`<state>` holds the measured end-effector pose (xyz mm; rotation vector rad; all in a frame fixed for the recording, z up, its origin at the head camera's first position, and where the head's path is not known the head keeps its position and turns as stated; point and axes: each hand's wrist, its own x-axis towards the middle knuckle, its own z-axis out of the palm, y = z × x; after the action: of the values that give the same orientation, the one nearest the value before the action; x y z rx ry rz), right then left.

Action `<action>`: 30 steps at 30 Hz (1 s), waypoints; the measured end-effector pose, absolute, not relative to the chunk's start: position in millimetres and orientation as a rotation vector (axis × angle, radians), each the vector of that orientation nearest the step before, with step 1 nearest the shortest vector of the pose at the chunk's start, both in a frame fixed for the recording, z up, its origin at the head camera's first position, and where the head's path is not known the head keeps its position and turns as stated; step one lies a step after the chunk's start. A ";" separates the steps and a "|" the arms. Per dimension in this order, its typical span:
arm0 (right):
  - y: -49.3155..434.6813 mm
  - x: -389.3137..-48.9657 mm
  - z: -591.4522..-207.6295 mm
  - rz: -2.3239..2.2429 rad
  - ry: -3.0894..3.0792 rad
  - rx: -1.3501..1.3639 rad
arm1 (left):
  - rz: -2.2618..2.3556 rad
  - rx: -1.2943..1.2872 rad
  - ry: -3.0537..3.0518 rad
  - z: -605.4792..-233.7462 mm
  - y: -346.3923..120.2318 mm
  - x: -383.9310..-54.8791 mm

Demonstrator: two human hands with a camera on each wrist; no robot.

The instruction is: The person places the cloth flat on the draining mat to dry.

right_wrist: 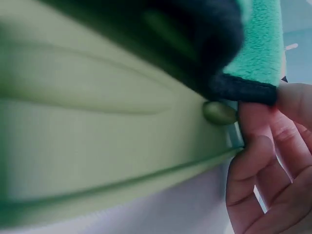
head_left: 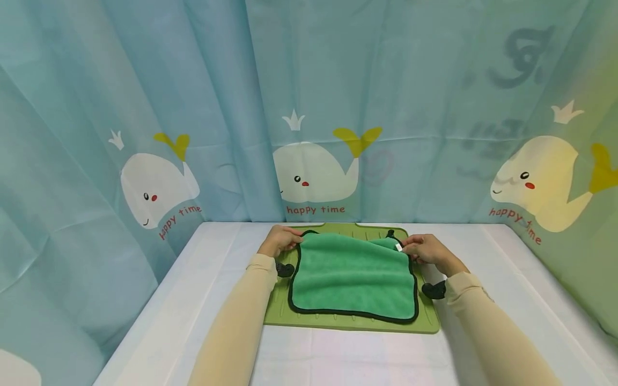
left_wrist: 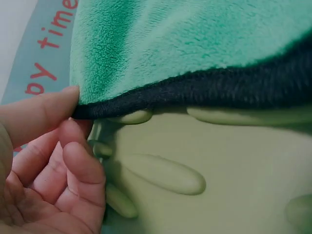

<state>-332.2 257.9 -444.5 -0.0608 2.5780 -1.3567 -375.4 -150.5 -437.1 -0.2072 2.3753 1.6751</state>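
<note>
A green plush towel (head_left: 354, 284) with a black edge lies over an olive-green ribbed mat (head_left: 333, 320). My left hand (head_left: 281, 240) pinches the towel's black edge near its far left corner; the left wrist view shows thumb and forefinger on that edge (left_wrist: 195, 90). At the far right, my right hand (head_left: 427, 251) pinches the towel's edge beside a small white tag (head_left: 398, 247). In the right wrist view the pinched edge (right_wrist: 248, 89) sits just above the mat's rim. A fold runs along the towel's far right side, and a dark corner (head_left: 390, 234) pokes out behind it.
The mat rests on a white-covered table (head_left: 367, 359). Behind and at both sides hangs a light blue curtain (head_left: 410, 107) printed with whales. A black wrist strap piece (head_left: 285, 269) shows at the left wrist, another (head_left: 433, 290) at the right.
</note>
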 end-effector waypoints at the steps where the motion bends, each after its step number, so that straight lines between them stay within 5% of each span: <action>1: 257.9 -332.0 -444.6 -1.357 2.567 -0.060 | 1.663 -0.213 2.385 -437.7 -149.8 -375.7; 30: 259.7 -353.1 -442.3 -1.712 2.189 0.137 | 1.795 -0.296 2.202 -438.9 -154.1 -382.3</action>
<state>-353.1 259.7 -442.3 0.1368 2.1887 -1.7123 -382.3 -154.1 -438.9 -0.2957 2.2024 1.7952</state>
